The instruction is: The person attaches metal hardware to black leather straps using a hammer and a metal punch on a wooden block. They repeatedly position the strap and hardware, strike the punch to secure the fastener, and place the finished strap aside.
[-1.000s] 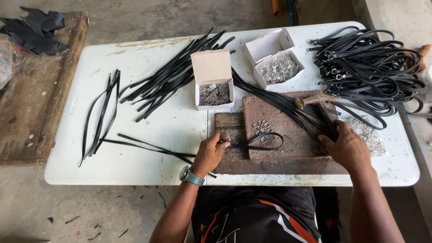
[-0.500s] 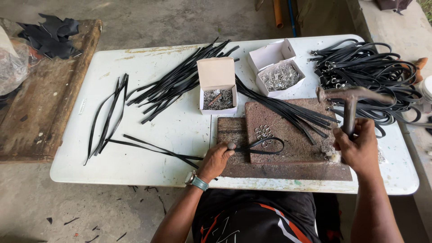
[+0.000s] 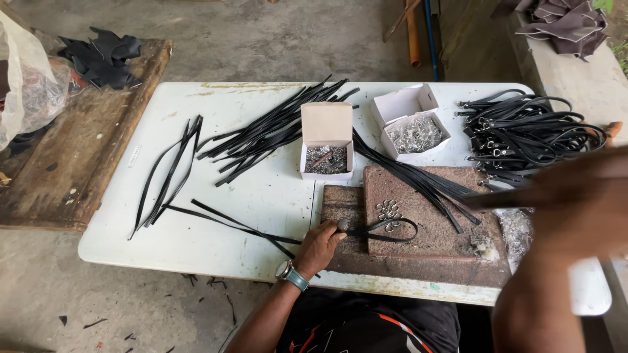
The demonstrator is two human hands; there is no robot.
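Looped black strap (image 3: 386, 230) lay on the reddish stone slab (image 3: 425, 216), its end pinched under the left hand (image 3: 322, 245) fingertips. Right hand (image 3: 575, 202) was one raised blur, couldn't tell its fingers.

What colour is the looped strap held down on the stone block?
Black, seen in the head view: the looped strap lies on the reddish-brown stone block.

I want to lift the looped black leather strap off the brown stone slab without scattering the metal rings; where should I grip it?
Grip the looped black leather strap at its free right-hand bend, coming from the near side: the left hand pins the other end, and the metal rings lie behind it.
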